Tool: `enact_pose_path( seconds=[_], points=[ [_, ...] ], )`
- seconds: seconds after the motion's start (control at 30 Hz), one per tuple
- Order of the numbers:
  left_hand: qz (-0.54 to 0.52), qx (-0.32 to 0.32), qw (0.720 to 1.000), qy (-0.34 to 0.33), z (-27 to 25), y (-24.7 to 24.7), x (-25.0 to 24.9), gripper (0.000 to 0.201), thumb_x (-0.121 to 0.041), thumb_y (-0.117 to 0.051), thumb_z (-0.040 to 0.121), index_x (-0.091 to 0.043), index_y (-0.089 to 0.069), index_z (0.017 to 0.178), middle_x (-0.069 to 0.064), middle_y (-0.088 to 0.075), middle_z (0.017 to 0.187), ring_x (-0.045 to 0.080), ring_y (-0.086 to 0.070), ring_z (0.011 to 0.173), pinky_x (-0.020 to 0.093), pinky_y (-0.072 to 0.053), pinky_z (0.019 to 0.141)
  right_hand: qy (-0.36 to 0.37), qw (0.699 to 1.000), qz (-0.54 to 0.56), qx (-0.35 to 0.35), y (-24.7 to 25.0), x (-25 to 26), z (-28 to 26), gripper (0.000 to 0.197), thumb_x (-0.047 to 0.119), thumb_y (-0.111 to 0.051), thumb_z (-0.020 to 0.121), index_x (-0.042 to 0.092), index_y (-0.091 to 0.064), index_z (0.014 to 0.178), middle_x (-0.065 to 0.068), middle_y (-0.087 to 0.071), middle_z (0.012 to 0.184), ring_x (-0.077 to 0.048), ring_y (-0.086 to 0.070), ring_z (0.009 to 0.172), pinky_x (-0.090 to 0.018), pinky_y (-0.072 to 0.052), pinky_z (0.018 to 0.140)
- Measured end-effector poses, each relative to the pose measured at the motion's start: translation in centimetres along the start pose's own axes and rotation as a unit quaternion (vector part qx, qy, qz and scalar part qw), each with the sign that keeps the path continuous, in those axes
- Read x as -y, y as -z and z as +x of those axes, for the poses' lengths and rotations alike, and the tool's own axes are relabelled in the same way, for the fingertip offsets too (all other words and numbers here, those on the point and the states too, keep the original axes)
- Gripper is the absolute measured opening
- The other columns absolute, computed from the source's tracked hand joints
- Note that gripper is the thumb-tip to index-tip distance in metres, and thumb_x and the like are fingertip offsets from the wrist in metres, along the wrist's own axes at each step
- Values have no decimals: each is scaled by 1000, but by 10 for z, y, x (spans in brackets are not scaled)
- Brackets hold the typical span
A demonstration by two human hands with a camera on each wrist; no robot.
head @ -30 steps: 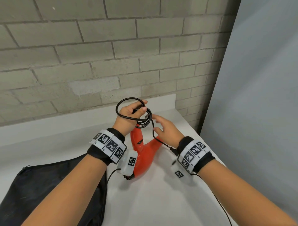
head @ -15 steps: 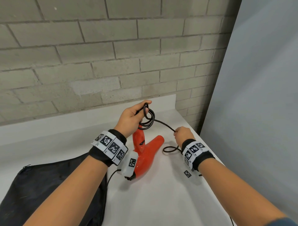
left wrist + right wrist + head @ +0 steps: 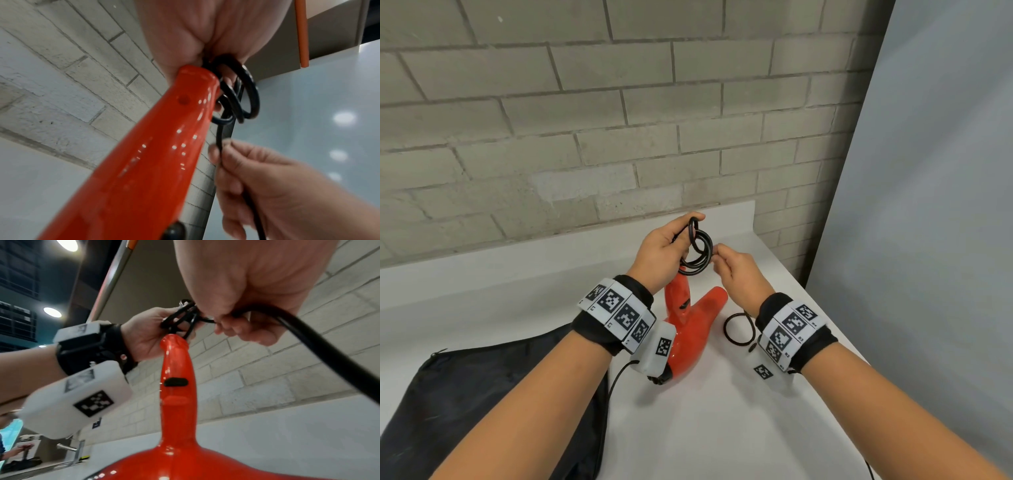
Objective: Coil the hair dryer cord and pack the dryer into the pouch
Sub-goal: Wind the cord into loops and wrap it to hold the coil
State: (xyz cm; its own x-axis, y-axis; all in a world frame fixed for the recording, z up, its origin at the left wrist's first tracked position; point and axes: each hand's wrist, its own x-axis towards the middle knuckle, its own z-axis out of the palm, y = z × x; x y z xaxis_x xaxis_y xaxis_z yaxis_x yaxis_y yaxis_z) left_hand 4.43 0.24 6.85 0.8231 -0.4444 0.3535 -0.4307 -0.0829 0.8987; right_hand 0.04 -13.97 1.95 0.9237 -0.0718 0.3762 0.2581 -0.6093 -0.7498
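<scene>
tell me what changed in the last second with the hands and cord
The right hand swung out right along the cord, then came back to the coil with another loop. The left hand stayed gripping the coil above the dryer; the pouch lay unmoved.

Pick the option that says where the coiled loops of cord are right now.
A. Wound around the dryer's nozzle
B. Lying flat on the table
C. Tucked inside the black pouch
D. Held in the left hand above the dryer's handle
D: the left hand grips the coiled loops just above the tip of the red dryer handle, while the right hand pinches the cord beside them.
</scene>
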Motion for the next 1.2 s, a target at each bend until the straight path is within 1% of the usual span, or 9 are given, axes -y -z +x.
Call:
enact_pose_path(
  seconds=[0.1, 0.17, 0.37, 0.47, 0.67, 0.8, 0.9, 1.1, 1.2],
  points=[
    [14, 15, 1000, -10, 0, 2, -1, 26, -12, -38, 96, -27, -59, 101, -3, -39, 64, 7, -36, 53, 13, -34, 52, -50, 998, -26, -25, 3, -16, 5, 19, 12, -38, 97, 15, -54, 87, -6, -45, 62, -17, -37, 52, -23, -34, 52],
    [4, 33, 999, -10, 0, 2, -1, 26, -12, -38, 95, -27, -60, 94, -2, -38, 64, 5, -35, 51, 13, -33, 52, -58, 997, -40, -27, 6, -22, 8, 20, 8, -37, 95, 18, -49, 83, -2, -42, 57, -16, -35, 49, -23, -32, 50],
    [0, 76, 997, -23, -5, -4, -6, 21, -12, -46, 92, -24, -62, 87, -11, -47, 60, 0, -40, 48, 8, -35, 53, -63, 993, -48, -90, 28, -9, 22, 21, 5, -39, 94, 3, -59, 90, 7, -42, 56, -8, -36, 47, -10, -35, 44],
    [-4, 74, 997, -37, -6, -4, -8, 12, -12, -56, 87, -21, -62, 81, -21, -60, 64, -7, -53, 61, 3, -39, 64, -44, 991, -44, -117, 43, 9, 27, 22, 5, -40, 93, 0, -61, 91, 10, -45, 59, -4, -39, 52, -8, -33, 46],
    [48, 82, 995, -32, -1, 0, -1, 15, -16, -63, 82, -28, -56, 86, -6, -56, 86, -2, -52, 78, 11, -41, 79, 17, 990, -19, -137, 56, 47, 17, 24, 6, -39, 94, 8, -59, 81, 8, -51, 62, 1, -46, 51, -6, -37, 52],
    [121, 99, 987, -24, -2, 1, -4, 37, -19, -60, 84, -29, -49, 119, -10, -53, 91, 0, -52, 84, 8, -38, 80, 46, 993, -18, -104, 55, 64, 9, 22, 7, -42, 94, 6, -62, 88, 6, -57, 67, 12, -50, 52, -4, -37, 54],
    [135, 102, 985, -41, -5, -2, -6, 27, -17, -57, 87, -30, -55, 110, -8, -61, 100, 0, -56, 93, 1, -37, 82, 58, 994, 2, -89, 56, 68, 2, 21, 7, -43, 93, 6, -64, 91, 4, -61, 71, 10, -52, 55, -3, -38, 60],
    [108, -14, 994, -27, -5, -1, 0, 18, -14, -57, 87, -15, -63, 103, -1, -63, 94, 0, -56, 83, -3, -39, 69, 7, 982, 187, 12, 63, 43, -16, 27, 9, -36, 98, 12, -62, 93, 0, -63, 75, -7, -56, 62, -20, -46, 69],
    [95, -38, 995, -15, -3, 1, 3, 19, -14, -57, 87, -14, -63, 105, -2, -62, 95, -5, -56, 82, -4, -39, 68, -44, 989, 108, 87, 53, 15, -29, 23, 6, -40, 96, 7, -62, 101, -2, -64, 85, 1, -60, 76, -11, -45, 78]
  ],
)
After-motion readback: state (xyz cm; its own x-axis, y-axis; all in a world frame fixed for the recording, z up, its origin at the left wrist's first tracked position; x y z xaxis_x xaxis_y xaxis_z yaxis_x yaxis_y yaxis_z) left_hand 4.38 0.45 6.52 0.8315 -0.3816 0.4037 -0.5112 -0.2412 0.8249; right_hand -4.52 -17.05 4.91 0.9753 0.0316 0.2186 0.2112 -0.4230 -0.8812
